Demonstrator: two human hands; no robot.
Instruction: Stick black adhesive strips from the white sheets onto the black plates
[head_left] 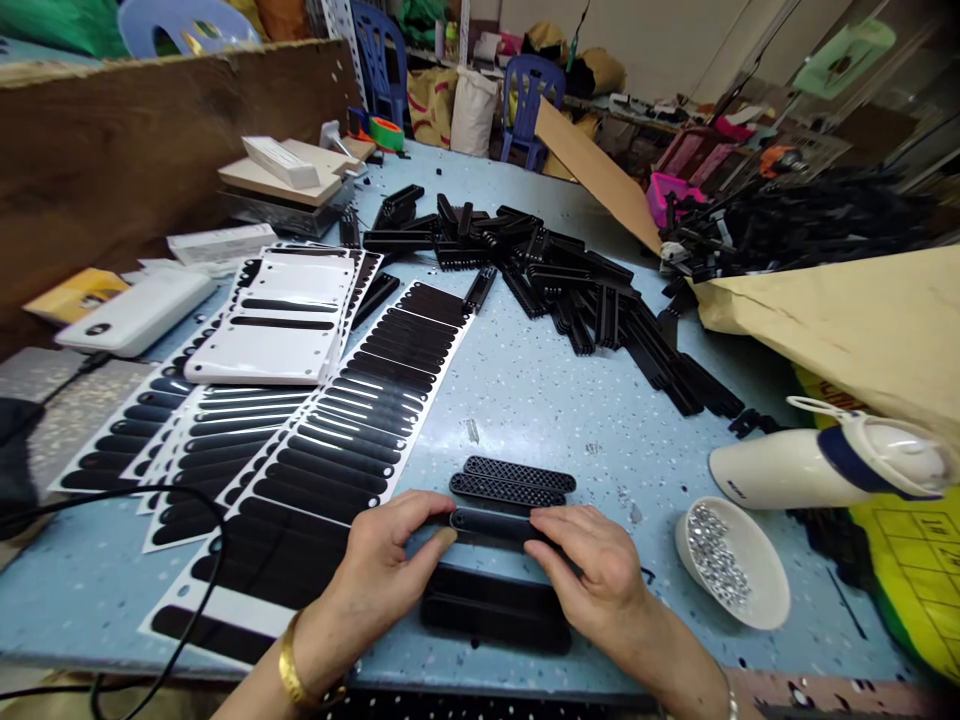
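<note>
A slim black strip-shaped part with rounded ends (493, 524) is held level between my two hands, just above the table. My left hand (401, 550) pinches its left end between thumb and fingers. At the right end, my right hand (589, 560) grips it the same way. Right behind it lie two black strips with a textured lattice face (514, 482), side by side. Nearer to me, smooth black strips (495, 610) lie together between my forearms. Sheets of black rounded stickers (352, 420) fan out left of my left hand.
A heap of black parts (517, 260) covers the table's far middle. At right stand a white bowl of small metal pieces (765, 575) and a lying white bottle (780, 468). A white power bank (135, 312) and a black cable (214, 570) are at left.
</note>
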